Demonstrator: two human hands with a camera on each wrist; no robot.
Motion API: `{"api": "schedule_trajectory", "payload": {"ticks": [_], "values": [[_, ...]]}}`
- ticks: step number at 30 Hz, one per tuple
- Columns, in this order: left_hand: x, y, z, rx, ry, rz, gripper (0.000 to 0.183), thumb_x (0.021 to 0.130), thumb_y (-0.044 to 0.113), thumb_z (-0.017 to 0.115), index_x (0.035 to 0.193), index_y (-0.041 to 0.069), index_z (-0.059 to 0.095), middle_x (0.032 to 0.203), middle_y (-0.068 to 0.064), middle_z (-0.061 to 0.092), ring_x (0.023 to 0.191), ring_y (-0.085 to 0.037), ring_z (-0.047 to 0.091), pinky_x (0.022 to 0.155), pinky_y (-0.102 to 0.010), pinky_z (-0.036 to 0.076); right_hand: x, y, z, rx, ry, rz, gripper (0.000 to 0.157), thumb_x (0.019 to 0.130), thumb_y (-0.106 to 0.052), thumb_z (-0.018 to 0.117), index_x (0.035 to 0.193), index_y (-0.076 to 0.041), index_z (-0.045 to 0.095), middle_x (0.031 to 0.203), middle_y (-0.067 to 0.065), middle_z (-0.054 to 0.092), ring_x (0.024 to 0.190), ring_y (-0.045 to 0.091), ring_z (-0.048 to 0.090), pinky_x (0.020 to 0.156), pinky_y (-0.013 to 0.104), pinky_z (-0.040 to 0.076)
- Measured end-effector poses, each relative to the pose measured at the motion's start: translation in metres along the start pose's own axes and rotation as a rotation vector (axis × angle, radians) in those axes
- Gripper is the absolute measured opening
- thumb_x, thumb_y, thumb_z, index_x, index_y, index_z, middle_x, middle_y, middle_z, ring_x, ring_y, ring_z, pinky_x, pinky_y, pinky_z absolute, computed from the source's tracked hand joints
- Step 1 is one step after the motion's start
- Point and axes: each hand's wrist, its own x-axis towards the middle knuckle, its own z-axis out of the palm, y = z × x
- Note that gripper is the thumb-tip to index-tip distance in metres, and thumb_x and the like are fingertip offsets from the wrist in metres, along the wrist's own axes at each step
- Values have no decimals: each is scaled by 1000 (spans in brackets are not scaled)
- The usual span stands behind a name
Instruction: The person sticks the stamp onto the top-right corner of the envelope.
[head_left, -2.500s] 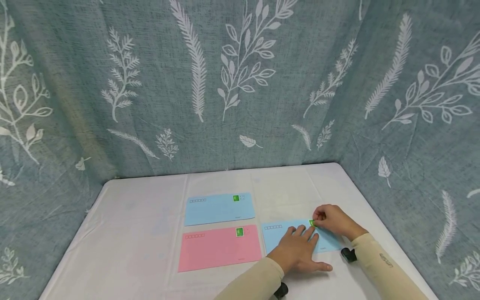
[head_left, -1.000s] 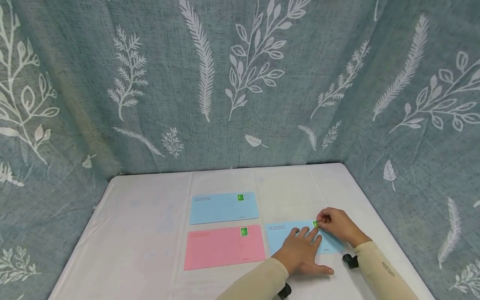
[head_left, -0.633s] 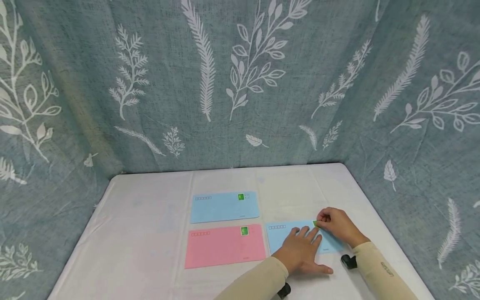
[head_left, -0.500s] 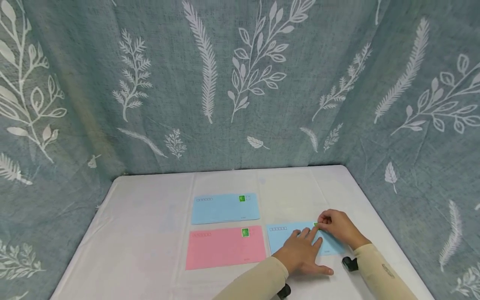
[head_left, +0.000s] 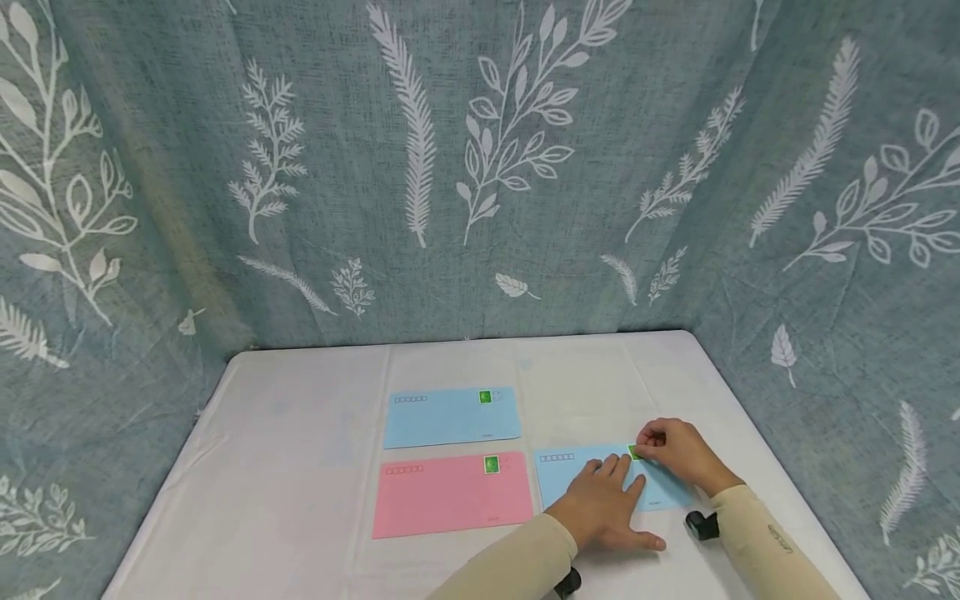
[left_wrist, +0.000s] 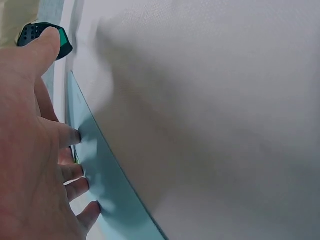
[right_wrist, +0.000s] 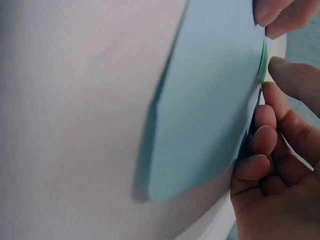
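A light blue envelope (head_left: 551,479) lies at the right of the table, and both hands are at it. My left hand (head_left: 603,504) rests on it with fingers spread and thumb out to the side. In the left wrist view the fingertips (left_wrist: 90,210) touch the envelope's face. At the upper right corner, my right hand (head_left: 678,454) pinches a small green stamp (right_wrist: 263,62) between thumb and index finger, the other fingers curled beneath. Most of the stamp is hidden by the fingers in the head view.
To the left lie a second blue envelope (head_left: 450,421) and, in front of it, a pink envelope (head_left: 442,500), each bearing a green stamp near its upper right corner. A white cloth covers the table (head_left: 285,467). A patterned curtain (head_left: 337,167) hangs behind and at both sides.
The head view has shifted slightly. Both hands keep their places on the blue envelope, the right one still at the stamp with barely any movement.
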Motion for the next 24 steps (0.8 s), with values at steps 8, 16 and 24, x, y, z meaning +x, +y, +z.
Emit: {"api": "schedule_trajectory", "payload": {"ticks": [8,16,24], "values": [[3,-7,1,-31,16,-3,93,96,92,32,171,37,35,177,6,22,160,-9,21,124,-32,28,8,1,-1,54,-8,36,11,99,-14,81,91,-8,76,80,-3,64,78,17,57,72,34,48],[-12,-12,2,-89,61,72,94,99,89,29,173,33,29,179,2,17,163,-14,18,127,-35,24,-2,9,-8,69,2,42,21,104,-26,76,99,-6,79,93,-1,72,84,17,61,75,34,51],[-57,-40,1,-84,198,60,97,101,87,28,176,26,22,181,-4,9,165,-18,11,131,-40,17,-25,-9,-28,16,158,6,27,107,-32,73,112,-6,77,99,1,71,91,19,62,78,38,51]]}}
